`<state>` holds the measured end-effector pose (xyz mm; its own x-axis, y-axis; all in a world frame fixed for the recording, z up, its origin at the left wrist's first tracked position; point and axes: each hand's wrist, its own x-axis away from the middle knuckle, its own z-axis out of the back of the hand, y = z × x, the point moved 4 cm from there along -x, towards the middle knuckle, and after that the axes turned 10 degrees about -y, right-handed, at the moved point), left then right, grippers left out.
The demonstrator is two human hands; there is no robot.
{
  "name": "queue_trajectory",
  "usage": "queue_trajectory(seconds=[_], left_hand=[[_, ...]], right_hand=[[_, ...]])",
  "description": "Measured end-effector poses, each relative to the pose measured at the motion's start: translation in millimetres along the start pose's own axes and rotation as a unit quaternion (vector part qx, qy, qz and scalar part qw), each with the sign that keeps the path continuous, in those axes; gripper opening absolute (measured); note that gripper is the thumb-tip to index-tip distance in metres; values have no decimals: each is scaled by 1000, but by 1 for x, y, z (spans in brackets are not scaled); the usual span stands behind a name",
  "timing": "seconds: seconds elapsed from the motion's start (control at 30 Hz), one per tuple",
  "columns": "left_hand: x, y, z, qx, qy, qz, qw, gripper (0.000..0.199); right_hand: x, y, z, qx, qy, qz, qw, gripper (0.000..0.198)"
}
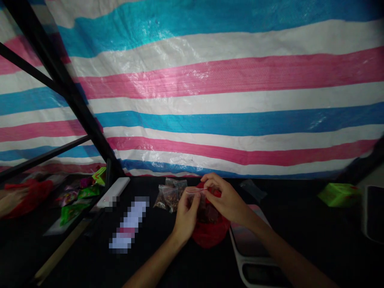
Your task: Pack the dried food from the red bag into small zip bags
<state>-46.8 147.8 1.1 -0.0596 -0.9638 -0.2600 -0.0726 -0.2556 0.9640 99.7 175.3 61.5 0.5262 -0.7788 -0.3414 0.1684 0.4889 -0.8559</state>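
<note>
Both of my hands pinch the top edge of a small clear zip bag (196, 190), above a red plastic bag. My left hand (186, 216) grips its near left side, thumb against fingers. At the bag's upper right, the fingers of my right hand (220, 196) are closed on the rim. Beneath them lies the red plastic bag (210, 236), with dark contents partly hidden by my hands. Several filled zip bags (170, 197) with brownish contents lie together just left of my hands. A kitchen scale (252, 240) sits under my right forearm.
A flat clear bag (253, 190) lies behind the scale, and a yellow-green box (339, 195) stands farther right. A black frame post (75, 100) rises at left. Beyond it, another person's hand (12, 202) touches a red bag (33, 196) near green packets (72, 212). A striped tarp (225, 76) hangs behind.
</note>
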Motion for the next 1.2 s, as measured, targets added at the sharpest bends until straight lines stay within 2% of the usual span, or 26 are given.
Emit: queue_trajectory(seconds=[0.2, 0.4, 0.6, 0.73, 0.83, 0.93, 1.2], left_hand=[[10, -8, -10, 72, -39, 11, 997, 34], [17, -22, 5, 33, -4, 2, 999, 28], [12, -20, 8, -1, -20, -27, 999, 24], [14, -15, 5, -49, -36, -42, 997, 21], [14, -15, 5, -69, -42, -42, 996, 18], [12, -16, 7, -47, -42, -35, 997, 18], [14, -8, 6, -84, -49, -63, 993, 13]], right_hand=[[23, 6, -8, -38, 41, -57, 997, 28], [38, 13, -18, 19, 92, -67, 993, 17], [41, 25, -26, -1, 81, -66, 995, 23], [42, 24, -30, -6, 91, -53, 994, 20], [43, 23, -33, -4, 85, -39, 996, 27], [43, 23, -35, 0, 88, -37, 995, 36], [43, 21, -33, 12, 113, -29, 993, 27]])
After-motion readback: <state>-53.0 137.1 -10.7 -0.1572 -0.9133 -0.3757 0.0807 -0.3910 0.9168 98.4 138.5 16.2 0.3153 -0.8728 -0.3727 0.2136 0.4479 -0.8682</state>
